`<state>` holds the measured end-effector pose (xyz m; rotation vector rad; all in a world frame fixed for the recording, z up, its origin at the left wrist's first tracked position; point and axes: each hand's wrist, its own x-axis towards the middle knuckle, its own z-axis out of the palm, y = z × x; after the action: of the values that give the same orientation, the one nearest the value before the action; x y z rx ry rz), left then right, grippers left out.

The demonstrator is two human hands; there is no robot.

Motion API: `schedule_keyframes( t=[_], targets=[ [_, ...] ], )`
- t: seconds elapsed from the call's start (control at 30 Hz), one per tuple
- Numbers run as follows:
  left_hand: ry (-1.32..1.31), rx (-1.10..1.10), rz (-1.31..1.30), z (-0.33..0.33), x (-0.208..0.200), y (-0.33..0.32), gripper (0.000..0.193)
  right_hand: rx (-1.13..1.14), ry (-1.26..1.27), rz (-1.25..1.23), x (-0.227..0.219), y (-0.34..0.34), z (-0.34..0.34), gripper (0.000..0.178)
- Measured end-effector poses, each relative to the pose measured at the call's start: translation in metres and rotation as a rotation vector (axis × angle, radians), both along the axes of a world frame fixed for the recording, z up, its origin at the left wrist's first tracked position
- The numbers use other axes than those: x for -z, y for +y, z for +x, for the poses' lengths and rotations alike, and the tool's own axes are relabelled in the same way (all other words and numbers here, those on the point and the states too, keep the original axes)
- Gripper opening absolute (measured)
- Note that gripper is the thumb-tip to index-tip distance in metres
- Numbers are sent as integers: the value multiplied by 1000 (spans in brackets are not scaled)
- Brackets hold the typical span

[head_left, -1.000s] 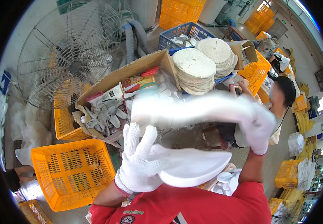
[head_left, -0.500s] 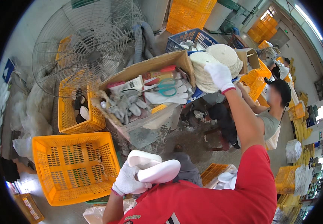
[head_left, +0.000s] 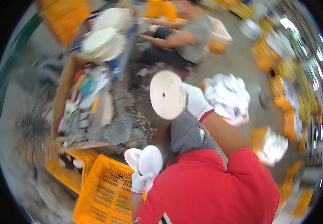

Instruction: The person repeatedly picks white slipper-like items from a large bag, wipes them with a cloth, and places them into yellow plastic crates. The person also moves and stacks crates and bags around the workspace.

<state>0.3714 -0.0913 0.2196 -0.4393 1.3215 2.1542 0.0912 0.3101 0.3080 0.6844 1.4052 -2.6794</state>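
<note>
My right hand (head_left: 197,101), in a white glove, grips the edge of a round cream cloth buffing wheel (head_left: 163,104) with a small dark centre hole. The wheel stands face-on above my grey-trousered lap. Lower left, my gloved left hand (head_left: 141,182) is closed around a pair of white shoe soles (head_left: 150,160), held upright next to my red shirt. Further off at upper left, more cloth buffing wheels (head_left: 103,44) lie stacked. The picture is blurred by motion.
A cardboard box (head_left: 62,97) at left holds gloves, scissors and tools. A yellow crate (head_left: 105,198) stands by my left hand. One co-worker (head_left: 191,37) sits ahead. A heap of white pieces (head_left: 226,95) lies right of my right hand, with more yellow crates (head_left: 264,56) beyond.
My right hand has come back from the stack, now with a buffing wheel in it. The view has turned to the right. My left hand keeps hold of the white soles.
</note>
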Motion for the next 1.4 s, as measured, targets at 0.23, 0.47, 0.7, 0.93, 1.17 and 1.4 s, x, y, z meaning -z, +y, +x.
schedule_keyframes(
  t=[0.23, 0.47, 0.7, 0.93, 1.17, 1.4],
  targets=[
    [-250, 246, -16, -68, 49, 0, 73, 793, -389, 991, -17, 202, 244, 29],
    [-91, 398, -74, -138, 52, 83, 73, 1061, -323, 1832, -96, 379, 261, 36],
    [-35, 372, -184, -98, 26, 313, 68, 513, -222, 1955, 35, 576, 120, 38],
    [-57, 270, -253, -44, 34, 555, 65, -165, -165, 673, 142, 531, 166, 32],
    [-232, 250, 251, -21, 55, 686, 85, -264, -62, 112, 107, 512, 353, 70],
    [-171, 173, 1016, -1, 67, 782, 75, -100, -42, 219, 23, 597, 425, 96]
  ],
)
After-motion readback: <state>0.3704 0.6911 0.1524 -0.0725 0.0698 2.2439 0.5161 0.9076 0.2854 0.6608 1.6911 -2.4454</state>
